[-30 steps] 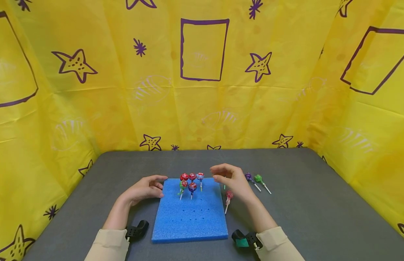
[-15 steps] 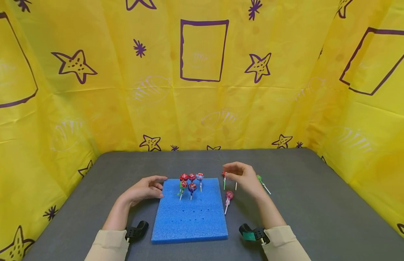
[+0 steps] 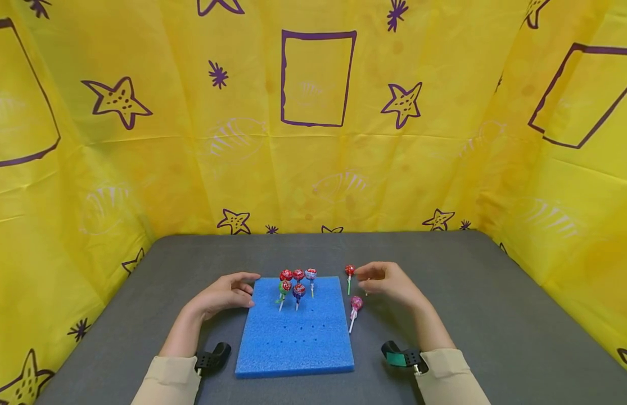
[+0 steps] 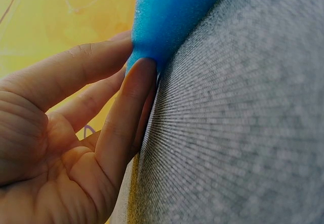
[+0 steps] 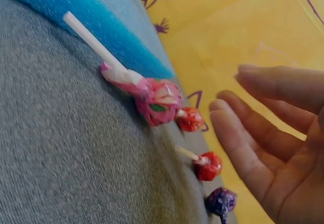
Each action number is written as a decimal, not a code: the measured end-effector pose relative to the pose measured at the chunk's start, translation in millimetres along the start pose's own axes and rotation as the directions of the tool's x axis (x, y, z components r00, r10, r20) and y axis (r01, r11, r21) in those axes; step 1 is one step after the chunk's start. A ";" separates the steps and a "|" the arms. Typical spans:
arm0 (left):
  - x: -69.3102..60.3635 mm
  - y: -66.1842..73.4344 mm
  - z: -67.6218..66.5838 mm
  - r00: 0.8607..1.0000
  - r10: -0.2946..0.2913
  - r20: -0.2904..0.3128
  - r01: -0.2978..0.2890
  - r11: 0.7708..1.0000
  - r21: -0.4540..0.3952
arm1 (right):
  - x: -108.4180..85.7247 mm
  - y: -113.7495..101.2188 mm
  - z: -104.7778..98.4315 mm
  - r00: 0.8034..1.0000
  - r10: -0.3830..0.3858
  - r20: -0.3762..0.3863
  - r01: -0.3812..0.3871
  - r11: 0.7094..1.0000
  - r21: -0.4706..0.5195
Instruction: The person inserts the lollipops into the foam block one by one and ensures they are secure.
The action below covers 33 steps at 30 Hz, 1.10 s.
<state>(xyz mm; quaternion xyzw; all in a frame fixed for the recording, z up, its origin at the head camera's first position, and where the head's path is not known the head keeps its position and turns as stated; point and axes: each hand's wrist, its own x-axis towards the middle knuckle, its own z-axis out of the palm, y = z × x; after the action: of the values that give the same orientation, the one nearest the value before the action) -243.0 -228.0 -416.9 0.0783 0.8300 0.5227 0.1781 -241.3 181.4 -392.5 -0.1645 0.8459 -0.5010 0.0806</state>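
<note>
My left hand rests at the left edge of a blue foam board. In the left wrist view its fingertips touch the board's side. Several wrapped lollipops stand upright in the board's far part, among them a green-and-red one and a purple one. Right of the board, my right hand hovers with thumb and fingers apart and nothing between them. Near it lie a red lollipop and a pink lollipop. Another red lollipop and a purple lollipop show in the right wrist view.
Small holes dot the near half of the board. The dark grey table extends to both sides. A yellow patterned curtain encloses its back and sides.
My right hand has moved right, away from the board, and slightly nearer to me. It uncovers the red lollipop and hides the purple and green ones in the head view. My left hand stays put.
</note>
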 end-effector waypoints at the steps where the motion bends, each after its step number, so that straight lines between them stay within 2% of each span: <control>1: -0.1 0.0 0.0 1.000 0.000 0.000 0.000 1.000 0.000 | -0.5 0.5 -0.7 1.000 0.005 0.015 -0.005 1.000 -0.003; 7: -0.3 0.2 -0.5 1.000 -0.001 -0.001 0.001 1.000 -0.001 | -1.1 3.6 -2.7 0.996 0.048 0.077 -0.045 0.998 -0.034; 14: -1.1 1.4 0.1 1.000 -0.010 -0.006 0.010 1.000 0.004 | -1.4 8.5 -3.6 0.986 0.019 0.168 -0.017 1.000 -0.014; 33: -0.4 0.9 0.6 1.000 -0.022 -0.013 0.022 1.000 0.004 | 2.6 15.1 4.5 0.972 0.043 0.231 -0.037 0.999 -0.030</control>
<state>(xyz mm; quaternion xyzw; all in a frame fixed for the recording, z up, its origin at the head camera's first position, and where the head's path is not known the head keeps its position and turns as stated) -242.5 -227.3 -416.2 0.0661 0.8331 0.5193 0.1785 -245.4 183.5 -407.8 -0.2055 0.8402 -0.4658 0.1866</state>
